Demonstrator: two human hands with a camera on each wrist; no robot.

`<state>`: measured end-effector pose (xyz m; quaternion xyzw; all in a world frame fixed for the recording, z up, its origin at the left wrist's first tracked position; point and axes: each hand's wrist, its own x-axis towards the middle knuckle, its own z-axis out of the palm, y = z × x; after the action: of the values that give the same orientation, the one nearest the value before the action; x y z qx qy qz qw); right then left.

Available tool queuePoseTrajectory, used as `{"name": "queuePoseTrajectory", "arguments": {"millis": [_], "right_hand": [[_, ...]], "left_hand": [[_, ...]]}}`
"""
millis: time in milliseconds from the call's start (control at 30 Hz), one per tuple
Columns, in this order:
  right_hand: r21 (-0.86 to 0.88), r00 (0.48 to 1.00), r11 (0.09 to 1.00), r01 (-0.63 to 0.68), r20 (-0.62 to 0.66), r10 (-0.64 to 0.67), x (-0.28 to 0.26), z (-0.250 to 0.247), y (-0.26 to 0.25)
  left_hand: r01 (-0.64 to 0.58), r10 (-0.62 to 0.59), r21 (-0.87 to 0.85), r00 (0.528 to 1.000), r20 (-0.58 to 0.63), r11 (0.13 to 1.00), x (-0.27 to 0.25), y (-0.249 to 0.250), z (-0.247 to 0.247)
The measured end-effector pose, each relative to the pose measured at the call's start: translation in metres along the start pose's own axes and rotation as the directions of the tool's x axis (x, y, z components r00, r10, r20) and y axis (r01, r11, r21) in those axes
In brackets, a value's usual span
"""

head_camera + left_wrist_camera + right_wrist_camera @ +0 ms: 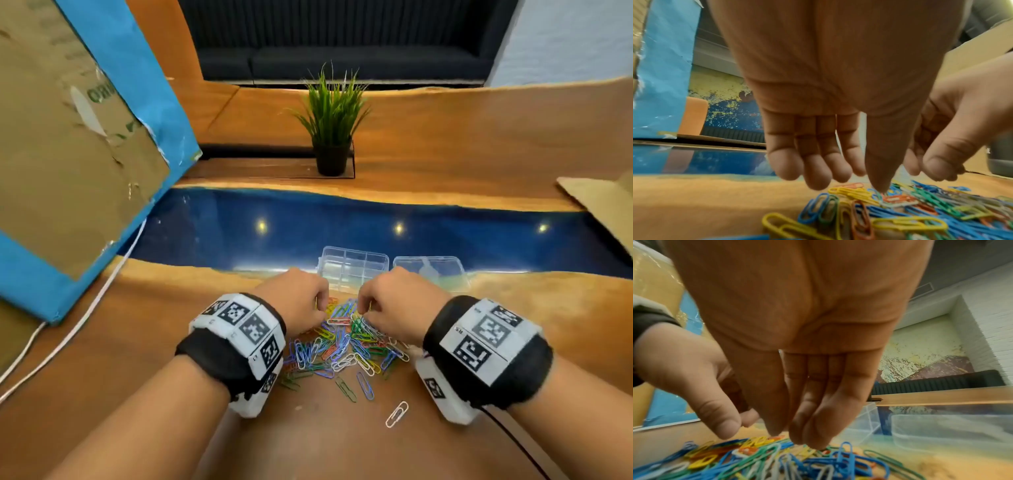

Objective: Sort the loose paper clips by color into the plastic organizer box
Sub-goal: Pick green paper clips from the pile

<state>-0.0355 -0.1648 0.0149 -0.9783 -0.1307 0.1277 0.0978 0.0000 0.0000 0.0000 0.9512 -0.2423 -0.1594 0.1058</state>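
Multicoloured paper clips [342, 342] lie heaped on the wooden table [137, 342], with the clear plastic organizer box [352, 265] open just beyond the heap. Both forearms reach forward side by side, palms down, fingers pointing down into the heap's far edge. The left hand [298, 298] and right hand [400, 301] each seem to pinch a yellowish clip between thumb and forefinger, though the wrist views leave this unclear.

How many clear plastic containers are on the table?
2: the divided box lies beyond the left hand; the second piece, perhaps its lid, lies beside it, beyond the right hand.
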Motion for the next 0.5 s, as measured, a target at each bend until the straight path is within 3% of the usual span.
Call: {"name": "queuePoseTrajectory", "arguments": {"millis": [200, 500], "right_hand": [[-0.077, 0.992, 0.991, 0.111, 0.063, -0.107, 0.006, 0.014, -0.007], [-0.171, 0.992, 0.98, 0.101, 0.097, -0.086, 0.002, 0.017, -0.009]], "left_hand": [[0.0, -0.002, 0.033, 0.999, 0.054, 0.999, -0.002, 0.005, 0.001], [0.006, -0.01, 0.06, 0.998, 0.062, 0.998, -0.017, 0.007, -0.001]]}}
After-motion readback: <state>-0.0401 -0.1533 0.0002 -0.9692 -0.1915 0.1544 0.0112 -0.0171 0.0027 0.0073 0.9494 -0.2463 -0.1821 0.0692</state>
